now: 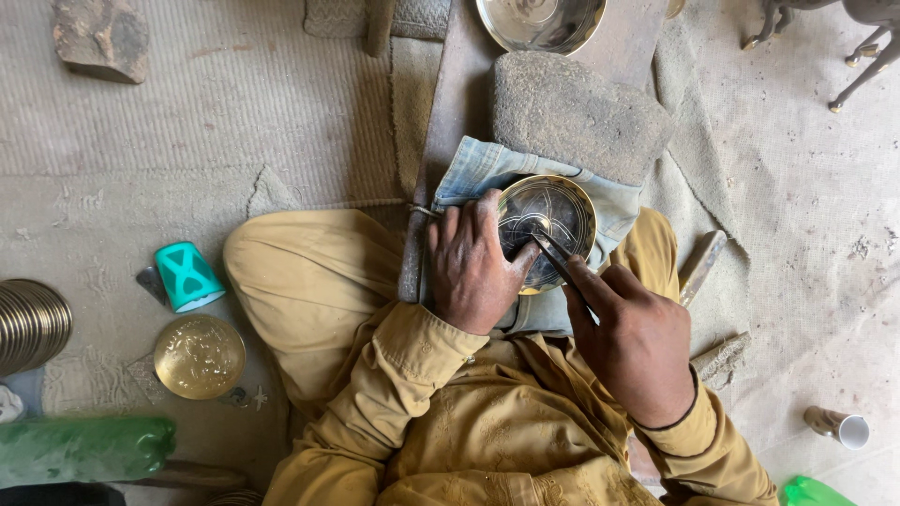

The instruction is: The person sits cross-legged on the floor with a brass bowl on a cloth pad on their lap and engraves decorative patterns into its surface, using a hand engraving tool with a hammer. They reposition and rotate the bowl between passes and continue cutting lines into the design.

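A small brass bowl (562,201) with an engraved pattern inside rests on a folded blue denim cloth (473,169) over my lap. My left hand (473,267) presses on the bowl's left rim, thumb reaching toward the middle. My right hand (633,337) grips a dark metal engraving tool (553,251) whose tip touches the inside of the bowl. A grey stone block (572,112) lies just behind the bowl on a wooden plank (450,84).
A larger brass bowl (539,19) sits at the top. On the mat to the left are a turquoise plastic cup (187,276), a round brass dish (199,356), stacked metal plates (33,323), a green bottle (84,448) and a stone (101,37). A small cup (839,426) lies right.
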